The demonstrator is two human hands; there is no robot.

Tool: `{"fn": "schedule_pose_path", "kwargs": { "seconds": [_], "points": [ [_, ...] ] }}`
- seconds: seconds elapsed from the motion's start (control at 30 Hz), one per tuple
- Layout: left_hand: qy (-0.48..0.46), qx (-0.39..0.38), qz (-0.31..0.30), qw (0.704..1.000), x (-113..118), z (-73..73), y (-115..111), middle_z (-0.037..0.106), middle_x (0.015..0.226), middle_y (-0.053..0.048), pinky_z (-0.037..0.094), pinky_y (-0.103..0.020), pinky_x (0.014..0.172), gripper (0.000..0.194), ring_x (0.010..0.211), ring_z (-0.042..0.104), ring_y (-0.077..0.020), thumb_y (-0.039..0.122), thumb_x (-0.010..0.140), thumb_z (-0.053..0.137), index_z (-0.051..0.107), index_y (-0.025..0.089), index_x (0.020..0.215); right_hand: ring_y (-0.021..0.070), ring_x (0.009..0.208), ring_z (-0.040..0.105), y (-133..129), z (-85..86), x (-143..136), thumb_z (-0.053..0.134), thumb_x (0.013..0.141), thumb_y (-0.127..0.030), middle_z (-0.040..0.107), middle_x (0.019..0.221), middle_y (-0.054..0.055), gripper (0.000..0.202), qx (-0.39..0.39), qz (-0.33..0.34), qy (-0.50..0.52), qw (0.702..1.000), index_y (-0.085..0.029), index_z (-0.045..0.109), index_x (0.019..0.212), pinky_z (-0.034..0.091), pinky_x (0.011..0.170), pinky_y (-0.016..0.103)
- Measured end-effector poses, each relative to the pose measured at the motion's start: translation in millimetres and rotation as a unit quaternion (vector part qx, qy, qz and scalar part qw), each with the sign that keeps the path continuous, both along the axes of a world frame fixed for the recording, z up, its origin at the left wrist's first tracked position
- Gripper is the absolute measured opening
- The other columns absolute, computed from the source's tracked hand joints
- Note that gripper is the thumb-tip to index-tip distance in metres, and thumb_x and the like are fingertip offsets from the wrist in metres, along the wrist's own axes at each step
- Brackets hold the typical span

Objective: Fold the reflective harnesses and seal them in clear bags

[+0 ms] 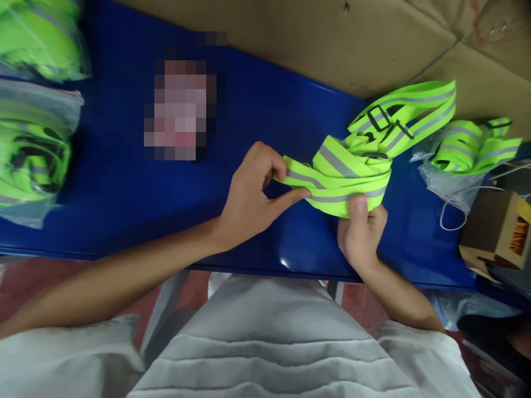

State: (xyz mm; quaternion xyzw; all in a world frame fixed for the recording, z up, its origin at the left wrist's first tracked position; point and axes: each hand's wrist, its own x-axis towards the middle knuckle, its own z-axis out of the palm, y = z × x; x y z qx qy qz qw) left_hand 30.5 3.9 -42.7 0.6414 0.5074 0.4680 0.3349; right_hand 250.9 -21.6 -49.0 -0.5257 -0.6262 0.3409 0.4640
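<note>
- Neon yellow-green reflective strap (352, 171), webbing with a grey stripe down its middle, folded into a flat bundle of several layers.
- Black plastic buckles (379, 119) showing on the loose loops at the bundle's upper end.
- Lying on the blue table (257, 110), right of centre, near the front edge.
- Long axis on a slant: folded end toward 8 o'clock, free loops fanning out toward 2 o'clock, reaching the cardboard (290, 38).
- Left hand (253, 193) pinching the folded end between thumb and forefinger, other fingers curled.
- Right hand (360, 232) closed around the bundle's lower edge from 6 o'clock, thumb pressed on top.
- More straps in a clear bag (468, 149) at 3 o'clock; bagged bundles (33, 149) at 9 o'clock.
</note>
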Motion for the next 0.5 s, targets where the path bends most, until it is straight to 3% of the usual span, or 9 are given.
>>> {"fn": "schedule_pose_path", "kwargs": {
  "seconds": [0.07, 0.2, 0.3, 0.4, 0.5],
  "points": [
    [0.028, 0.014, -0.031, 0.999, -2.5, 7.8, 0.5, 0.059, 0.095, -0.004, 0.054, -0.038, 0.079, 0.032, 0.087, 0.058, -0.0202, 0.046, 0.091, 0.08, 0.056, 0.024, 0.093, 0.0272, 0.093, 0.076, -1.1, 2.3, -2.8, 0.062, 0.101, -0.055, 0.077, 0.095, 0.006, 0.036, 0.014, -0.044, 0.029, 0.999, -0.022, 0.074, 0.11, 0.064, 0.086, 0.043],
    [0.032, 0.024, -0.085, 0.996, -3.4, 13.8, -0.1, 0.067, 0.111, -0.008, 0.055, -0.036, 0.085, 0.019, 0.099, 0.064, -0.0217, 0.028, 0.097, 0.07, 0.062, 0.021, 0.113, 0.0232, 0.077, 0.071, -1.4, 9.1, -8.2, 0.075, 0.093, -0.048, 0.073, 0.084, 0.003, 0.025, 0.035, -0.062, 0.024, 0.997, -0.023, 0.075, 0.096, 0.061, 0.073, 0.037],
    [0.014, 0.023, -0.133, 0.991, 0.1, 10.1, -2.9, 0.066, 0.122, -0.011, 0.057, -0.036, 0.095, 0.034, 0.11, 0.064, -0.0221, 0.024, 0.096, 0.068, 0.059, 0.017, 0.128, 0.0232, 0.077, 0.071, -0.7, 13.2, -10.4, 0.076, 0.091, -0.048, 0.075, 0.088, 0.004, 0.027, 0.062, -0.052, -0.01, 0.997, -0.024, 0.074, 0.101, 0.06, 0.07, 0.037],
    [-0.064, -0.013, -0.174, 0.983, 4.0, 4.5, -6.0, 0.061, 0.135, -0.015, 0.057, -0.04, 0.107, 0.055, 0.125, 0.062, -0.025, 0.036, 0.093, 0.078, 0.054, 0.018, 0.139, 0.0233, 0.082, 0.072, 0.0, 14.3, -12.8, 0.079, 0.089, -0.046, 0.077, 0.097, 0.006, 0.035, 0.083, -0.03, -0.036, 0.995, -0.024, 0.071, 0.113, 0.062, 0.073, 0.036],
    [-0.143, -0.083, -0.17, 0.971, 5.7, 1.6, -9.0, 0.049, 0.148, -0.016, 0.055, -0.043, 0.116, 0.065, 0.139, 0.057, -0.0278, 0.044, 0.089, 0.082, 0.052, 0.023, 0.143, 0.0231, 0.088, 0.074, 0.1, 11.4, -15.4, 0.079, 0.089, -0.044, 0.076, 0.103, 0.008, 0.041, 0.09, -0.006, -0.042, 0.995, -0.024, 0.064, 0.122, 0.062, 0.08, 0.036]
  ]
}}
